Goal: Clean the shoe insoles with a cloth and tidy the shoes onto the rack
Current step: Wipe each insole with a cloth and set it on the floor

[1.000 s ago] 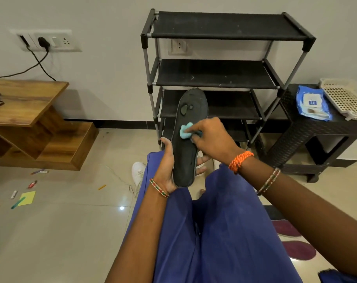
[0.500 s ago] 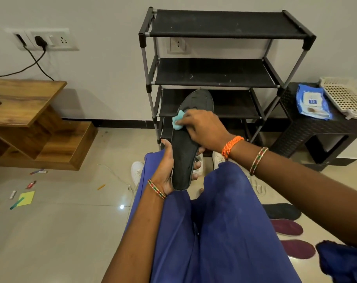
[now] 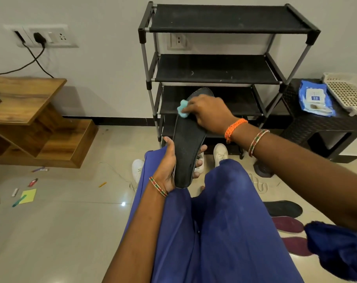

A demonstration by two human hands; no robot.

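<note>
1. The right hand (image 3: 209,114) covers most of the cloth (image 3: 182,111) and part of the insole's (image 3: 189,148) toe.
2. White shoes (image 3: 220,153) lie half hidden behind the knees.
3. The white basket (image 3: 349,92) runs off the right edge.

Right hand (image 3: 209,113) moved up the black insole (image 3: 189,148) toward 12 o'clock, from mid-length a second ago to near the toe end now. Teal cloth (image 3: 182,111) carried along under the fingers, now at the insole's upper left edge. Insole tilted slightly more toward 1 o'clock in the left hand (image 3: 169,166).
</note>
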